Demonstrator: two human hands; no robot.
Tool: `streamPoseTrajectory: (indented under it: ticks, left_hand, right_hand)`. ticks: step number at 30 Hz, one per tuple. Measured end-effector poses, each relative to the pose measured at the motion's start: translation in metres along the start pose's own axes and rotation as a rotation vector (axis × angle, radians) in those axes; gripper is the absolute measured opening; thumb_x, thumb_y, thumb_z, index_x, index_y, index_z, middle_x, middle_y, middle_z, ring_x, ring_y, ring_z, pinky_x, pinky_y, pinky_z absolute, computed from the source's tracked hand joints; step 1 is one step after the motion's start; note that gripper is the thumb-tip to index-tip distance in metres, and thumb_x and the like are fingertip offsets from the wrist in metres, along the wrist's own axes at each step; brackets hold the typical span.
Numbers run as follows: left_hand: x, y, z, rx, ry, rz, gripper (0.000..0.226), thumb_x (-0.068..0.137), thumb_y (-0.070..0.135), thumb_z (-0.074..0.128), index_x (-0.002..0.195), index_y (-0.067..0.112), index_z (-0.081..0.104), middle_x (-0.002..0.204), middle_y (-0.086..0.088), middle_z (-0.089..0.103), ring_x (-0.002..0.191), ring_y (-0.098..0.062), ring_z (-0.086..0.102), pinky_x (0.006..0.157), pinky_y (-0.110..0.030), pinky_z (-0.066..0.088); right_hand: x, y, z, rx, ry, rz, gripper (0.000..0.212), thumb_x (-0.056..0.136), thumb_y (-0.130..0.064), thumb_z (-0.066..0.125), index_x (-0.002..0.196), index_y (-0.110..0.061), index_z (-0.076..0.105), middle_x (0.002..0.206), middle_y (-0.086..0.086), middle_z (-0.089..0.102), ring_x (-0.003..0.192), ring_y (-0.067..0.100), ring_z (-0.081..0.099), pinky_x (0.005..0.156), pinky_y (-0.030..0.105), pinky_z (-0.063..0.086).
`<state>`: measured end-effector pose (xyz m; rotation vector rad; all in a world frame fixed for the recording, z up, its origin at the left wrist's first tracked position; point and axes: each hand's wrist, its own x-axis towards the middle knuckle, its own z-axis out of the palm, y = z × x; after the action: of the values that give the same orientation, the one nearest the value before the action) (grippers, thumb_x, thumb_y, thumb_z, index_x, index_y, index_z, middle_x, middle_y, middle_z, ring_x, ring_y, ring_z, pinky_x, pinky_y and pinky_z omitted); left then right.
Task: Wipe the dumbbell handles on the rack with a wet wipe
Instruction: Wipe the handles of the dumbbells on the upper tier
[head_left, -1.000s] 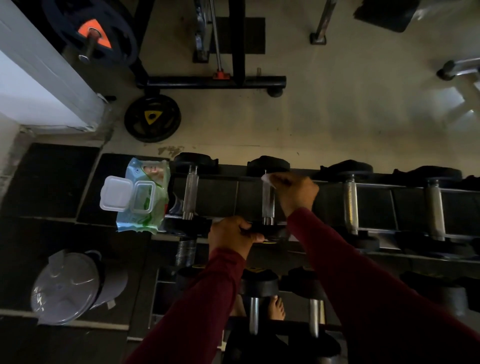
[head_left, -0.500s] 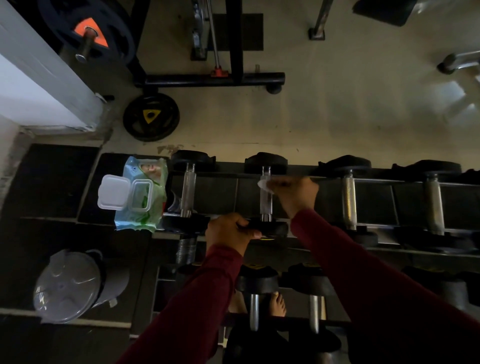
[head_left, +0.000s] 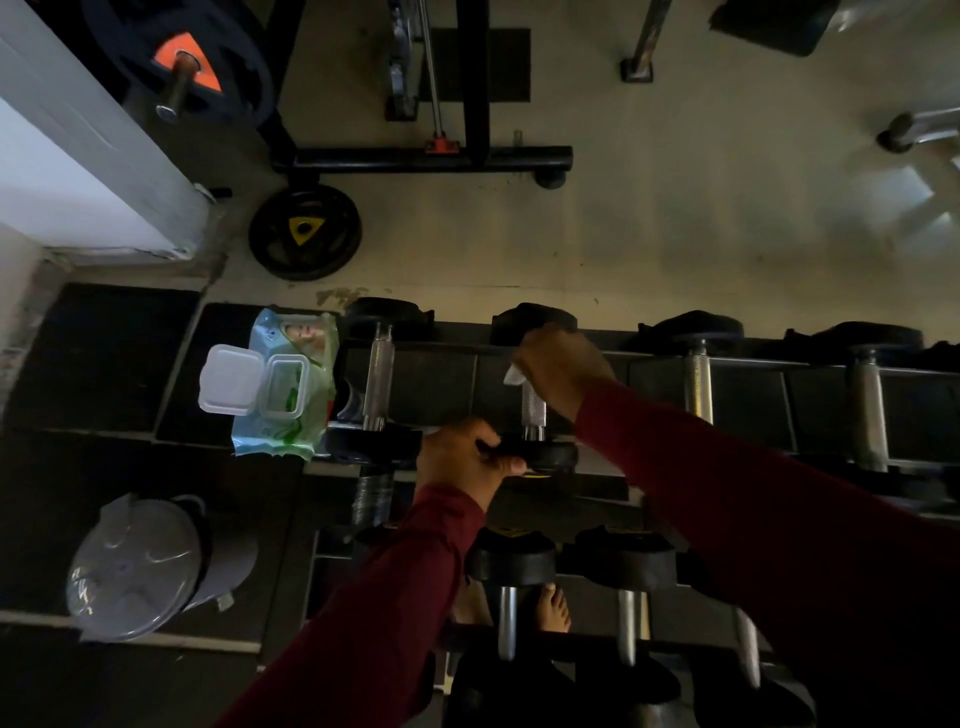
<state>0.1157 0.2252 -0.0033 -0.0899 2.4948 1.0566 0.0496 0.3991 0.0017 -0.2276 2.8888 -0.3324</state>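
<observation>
Most of the wet wipe (head_left: 511, 375) (a white corner aside) inside the right hand (head_left: 563, 371).

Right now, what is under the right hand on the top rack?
Under the right hand a white wet wipe sticks out, wrapped on the dumbbell handle. The handle's upper part is covered by the hand. The left hand grips the near weight head.

knurled metal, matt black heads, glossy plastic
the handle (head_left: 533, 410) just below the right hand (head_left: 563, 371) is rough, shiny metal; the head (head_left: 540, 454) the left hand (head_left: 460, 457) grips looks matt black; left of both, the wipes pack (head_left: 285, 384) is glossy plastic film.
</observation>
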Motion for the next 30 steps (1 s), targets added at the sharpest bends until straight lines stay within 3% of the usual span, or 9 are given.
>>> streamPoseTrajectory:
  ticks: [3,7,12,15,17,20,23,26,30]
  left_hand:
    - [-0.002,-0.004,0.0,0.059,-0.088,0.113,0.038,0.072,0.034,0.083,0.106,0.028,0.066,0.106,0.008,0.063,0.092,-0.005,0.061,0.085,-0.028,0.055]
    - [-0.005,0.008,-0.004,0.438,-0.186,0.447,0.047,0.082,0.045,0.067,0.126,0.036,0.053,0.128,0.005,0.053,0.115,-0.015,0.052,0.095,-0.035,0.05]
    - [0.0,0.069,0.022,1.033,-0.417,0.552,0.049,0.086,0.041,0.067,0.127,0.017,0.055,0.128,-0.008,0.052,0.116,-0.028,0.053,0.094,-0.046,0.05]
    - [0.009,0.103,0.043,1.242,-0.604,0.471,0.042,0.089,0.022,0.066,0.127,0.007,0.055,0.13,-0.017,0.051,0.117,-0.036,0.055,0.097,-0.049,0.049]
    - [0.009,0.114,0.053,1.214,-0.677,0.402,0.037,0.091,0.015,0.062,0.126,0.003,0.054,0.132,-0.02,0.05,0.121,-0.038,0.052,0.102,-0.053,0.045]
    - [-0.002,0.104,0.049,1.132,-0.55,0.457,0.041,0.088,0.012,0.066,0.127,0.005,0.053,0.133,-0.018,0.048,0.121,-0.039,0.052,0.101,-0.054,0.046]
    - [-0.007,0.073,0.035,0.945,-0.441,0.457,0.054,0.079,0.011,0.075,0.127,0.012,0.052,0.137,-0.01,0.044,0.117,-0.03,0.056,0.098,-0.043,0.051]
    - [-0.006,0.048,0.026,0.81,-0.371,0.474,0.066,0.074,0.01,0.078,0.133,0.016,0.049,0.143,-0.002,0.034,0.115,-0.024,0.056,0.098,-0.036,0.051]
    - [-0.011,0.035,0.027,0.616,-0.269,0.428,0.06,0.079,0.011,0.072,0.134,0.023,0.05,0.136,0.006,0.04,0.112,-0.015,0.054,0.095,-0.027,0.05]
  right_hand:
    - [-0.001,-0.004,-0.003,0.064,-0.069,0.022,0.008,0.093,-0.021,0.063,0.096,-0.016,0.069,0.098,-0.001,0.068,0.082,0.009,0.063,0.078,0.021,0.052]
    - [-0.028,0.009,-0.006,0.42,-0.097,0.149,0.014,0.089,-0.024,0.07,0.102,-0.02,0.071,0.1,-0.014,0.061,0.09,-0.001,0.057,0.075,0.01,0.042]
    - [-0.052,0.042,-0.009,1.383,0.144,0.905,0.02,0.089,-0.022,0.07,0.108,-0.02,0.069,0.104,0.002,0.07,0.091,0.016,0.07,0.074,0.029,0.061]
    - [-0.063,0.049,-0.003,1.673,0.183,1.037,0.022,0.092,-0.013,0.063,0.113,-0.016,0.067,0.108,0.007,0.07,0.095,0.022,0.07,0.067,0.031,0.059]
    - [-0.067,0.053,0.001,1.679,0.182,1.025,0.023,0.093,-0.013,0.061,0.115,-0.017,0.067,0.111,0.006,0.068,0.097,0.023,0.067,0.066,0.035,0.054]
    - [-0.071,0.056,0.005,1.661,0.143,1.07,0.022,0.095,-0.013,0.058,0.113,-0.021,0.066,0.111,0.004,0.066,0.094,0.02,0.065,0.067,0.034,0.052]
    - [-0.07,0.056,0.007,1.772,0.125,1.005,0.025,0.093,-0.004,0.057,0.115,-0.014,0.065,0.123,0.01,0.063,0.099,0.018,0.063,0.084,0.035,0.057]
    - [-0.068,0.05,0.003,1.916,0.125,0.978,0.033,0.086,-0.013,0.07,0.118,-0.013,0.063,0.117,0.012,0.065,0.105,0.024,0.066,0.092,0.036,0.057]
    - [-0.052,0.035,0.008,1.444,0.155,0.862,0.025,0.081,-0.02,0.077,0.102,-0.023,0.064,0.107,0.003,0.067,0.1,0.018,0.066,0.091,0.037,0.056]
